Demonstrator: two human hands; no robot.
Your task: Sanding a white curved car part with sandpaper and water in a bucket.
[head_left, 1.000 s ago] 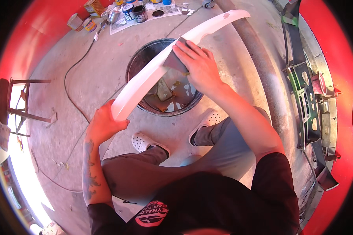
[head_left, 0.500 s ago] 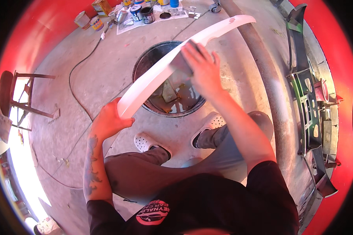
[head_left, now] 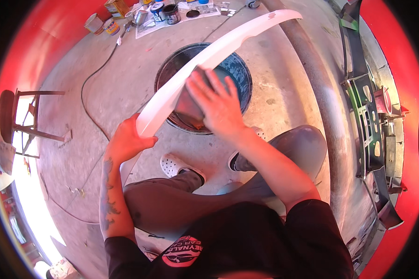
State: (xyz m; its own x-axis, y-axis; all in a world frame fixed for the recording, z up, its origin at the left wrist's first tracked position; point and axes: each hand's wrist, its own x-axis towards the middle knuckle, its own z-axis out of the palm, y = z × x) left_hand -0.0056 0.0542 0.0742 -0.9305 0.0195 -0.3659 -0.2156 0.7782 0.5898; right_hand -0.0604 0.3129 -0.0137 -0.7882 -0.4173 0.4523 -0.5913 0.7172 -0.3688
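Observation:
A long, curved white panel (head_left: 223, 48), like a piece of car trim, slants from my left hand up to the far right, over a black tub (head_left: 250, 88). My left hand (head_left: 125, 139) grips its near end, thumb on the side facing me. Under the spread fingers of my right hand (head_left: 222, 109) is a dark, flat sheet that looks like sandpaper (head_left: 187, 104), pressed to the panel's lower edge. My right hand and the sheet hide part of the tub's inside. A small discoloured patch shows near the panel's far tip.
Paint cans (head_left: 172, 15) stand on paper at the back. A dark hose (head_left: 83, 93) runs across the floor at left, near a stool (head_left: 7, 116). To the right lie a long pipe (head_left: 319, 79) and a dark bumper-like frame (head_left: 365, 121). My shoes (head_left: 174, 165) flank the tub's near side.
My right hand and the sheet have slid along the panel toward me and to the left. The panel's far part sits slightly higher in view. My left hand keeps its grip.

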